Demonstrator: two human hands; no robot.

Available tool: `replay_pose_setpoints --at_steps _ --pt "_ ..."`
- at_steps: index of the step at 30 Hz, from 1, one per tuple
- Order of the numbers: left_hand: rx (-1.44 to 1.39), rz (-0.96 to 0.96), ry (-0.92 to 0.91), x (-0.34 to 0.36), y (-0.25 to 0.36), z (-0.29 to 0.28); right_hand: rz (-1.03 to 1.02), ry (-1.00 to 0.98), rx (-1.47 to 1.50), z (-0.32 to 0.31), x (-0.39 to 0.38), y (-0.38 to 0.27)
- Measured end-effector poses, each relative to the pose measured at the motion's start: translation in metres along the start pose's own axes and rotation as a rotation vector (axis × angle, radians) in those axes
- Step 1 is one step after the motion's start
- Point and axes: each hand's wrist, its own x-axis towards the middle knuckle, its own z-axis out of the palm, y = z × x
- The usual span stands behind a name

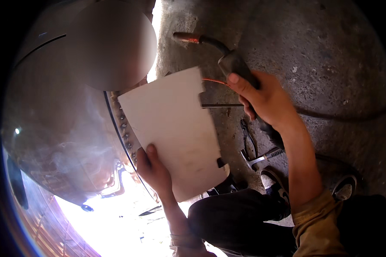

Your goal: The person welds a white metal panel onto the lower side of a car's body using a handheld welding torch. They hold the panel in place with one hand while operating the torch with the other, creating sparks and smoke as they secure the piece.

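Observation:
My right hand (268,100) is wrapped round the black handle of a welding torch (236,66), whose bent neck and reddish nozzle point to the upper left. Its thumb lies along the top of the handle. In my left hand (154,171) is a pale flat sheet (171,132) with notches along its right edge, gripped at its lower left side with the thumb on top. The sheet hides much of what lies behind it. Just left of it runs a metal edge (123,124) with a row of weld-like spots, beside a dark curved strip.
A large glossy body panel (64,128), with light smoke before it, fills the left. On the concrete floor (321,64) lie a hammer (259,159) and pliers (248,137), near my shoes (272,182). A dark cable (343,116) runs off to the right. Bright light glares at lower left.

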Motion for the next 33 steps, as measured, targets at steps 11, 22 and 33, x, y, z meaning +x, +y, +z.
replay_pose_setpoints --at_steps 11,22,33 --pt "-0.128 -0.142 0.36 -0.015 -0.03 -0.029 -0.041 -0.321 0.033 0.032 -0.027 -0.018" --pt "-0.766 -0.365 0.472 -0.013 -0.029 -0.044 0.048 -0.336 0.077 0.037 -0.032 -0.013" --pt "-0.781 -0.209 0.3 0.011 -0.01 -0.043 0.014 -0.296 0.103 0.048 -0.036 -0.012"
